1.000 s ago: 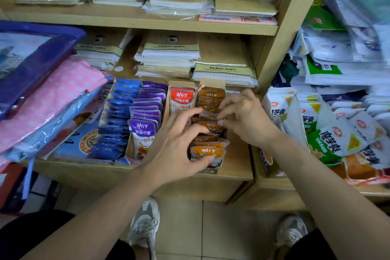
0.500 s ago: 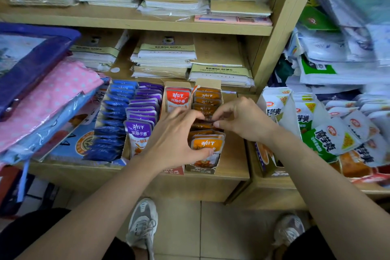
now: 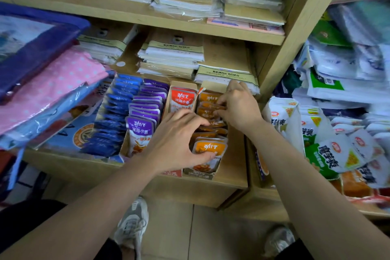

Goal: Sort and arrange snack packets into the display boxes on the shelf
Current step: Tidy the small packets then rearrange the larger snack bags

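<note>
The wooden shelf (image 3: 233,160) carries stacks of paper pads (image 3: 173,55) at the back and a line of display boxes (image 3: 168,99) in front, their long sides running away from the person. From the left they hold blue packets (image 3: 118,112), purple packets (image 3: 145,110) and one visible red packet (image 3: 182,99), with the orange box (image 3: 199,173) at the right. The orange packets (image 3: 209,148) stand on edge in a row along that same front-to-back axis. The left hand (image 3: 179,139) sits at the near end. Its grip spans the front bunch, thumb on the foremost packet's face and forefinger reaching to mid-row. The right hand (image 3: 238,107) is at the far end, its grip narrow and pinching into the rear packets. Between the hands the middle packets lean, slack. I judge the coming move to be a squeeze along the row, with both hands about equally near that slack stretch, one before it and one behind
</note>
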Motion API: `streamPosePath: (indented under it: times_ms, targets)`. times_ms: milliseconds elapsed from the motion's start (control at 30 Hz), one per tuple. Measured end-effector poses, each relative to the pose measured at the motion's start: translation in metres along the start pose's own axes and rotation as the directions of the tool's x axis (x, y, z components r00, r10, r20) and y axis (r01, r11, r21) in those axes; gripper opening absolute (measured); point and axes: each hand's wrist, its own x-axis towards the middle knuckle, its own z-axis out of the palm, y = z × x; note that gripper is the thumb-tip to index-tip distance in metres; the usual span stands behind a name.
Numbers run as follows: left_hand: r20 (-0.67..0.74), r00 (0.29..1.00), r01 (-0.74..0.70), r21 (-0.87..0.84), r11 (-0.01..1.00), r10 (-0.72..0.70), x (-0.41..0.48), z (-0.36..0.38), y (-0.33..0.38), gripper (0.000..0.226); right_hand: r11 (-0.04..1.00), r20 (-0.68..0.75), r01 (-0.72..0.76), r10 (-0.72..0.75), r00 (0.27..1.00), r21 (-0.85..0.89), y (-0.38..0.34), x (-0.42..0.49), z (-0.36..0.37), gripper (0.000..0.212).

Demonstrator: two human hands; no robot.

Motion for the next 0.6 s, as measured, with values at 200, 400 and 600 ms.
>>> streamPosePath:
  times_ms: [200, 400, 600]
  targets:
    - [0.015, 0.998, -0.064, 0.084, 0.994, 0.063, 0.001, -0.001, -0.004, 0.089, 0.985, -0.057, 0.063, -0.054, 0.997, 0.16, 0.009, -0.002, -0.017, 0.022]
    - [-0.077, 0.994, -0.075, 0.056, 0.996, 0.079, -0.012, 0.0, 0.001, 0.101, 0.952, 0.124, 0.11, -0.151, 0.981, 0.285, 0.012, -0.026, -0.034, 0.01]
    - [-0.274, 0.961, 0.029, -0.057, 0.998, -0.043, -0.052, 0.016, 0.026, 0.085, 0.921, 0.12, 0.094, -0.15, 0.981, 0.379, 0.007, -0.038, -0.036, 0.012]
